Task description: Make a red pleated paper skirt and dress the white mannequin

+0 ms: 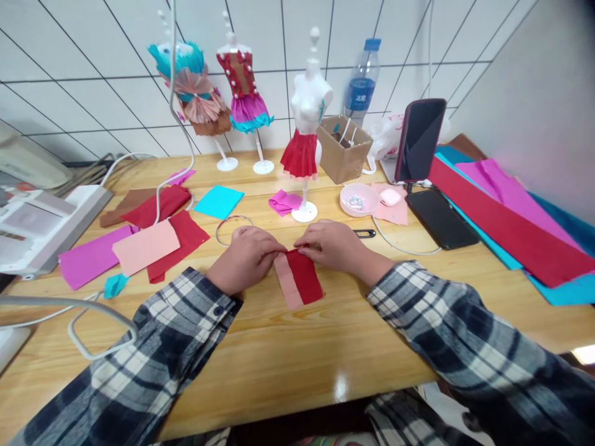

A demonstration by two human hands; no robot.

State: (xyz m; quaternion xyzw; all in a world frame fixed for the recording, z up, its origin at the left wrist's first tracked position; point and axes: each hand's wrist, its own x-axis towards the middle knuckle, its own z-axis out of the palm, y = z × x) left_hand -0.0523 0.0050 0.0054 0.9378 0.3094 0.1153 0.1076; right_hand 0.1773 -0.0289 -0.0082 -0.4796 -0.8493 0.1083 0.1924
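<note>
Pinched between the fingertips of my left hand (251, 255) and my right hand (332, 246) is the top edge of a crepe paper piece (307, 277), red on its right part and pale pink along its left. Its lower part hangs down over the wooden table. Just behind my hands stands a white mini mannequin (307, 102) wearing a short red skirt (301, 155). A thin wire ring (235, 218) lies beyond my left hand. Near my right hand is a small black tool (365, 233), probably thread snips.
Two dressed mini mannequins (190, 93) stand against the tiled wall. Coloured paper sheets (146, 246) lie at left, longer strips (506, 223) at right. A pink bead dish (359, 201), cardboard box (346, 158), water bottle (362, 83) and phones (419, 139) stand behind. A white cable (173, 105) crosses the left side.
</note>
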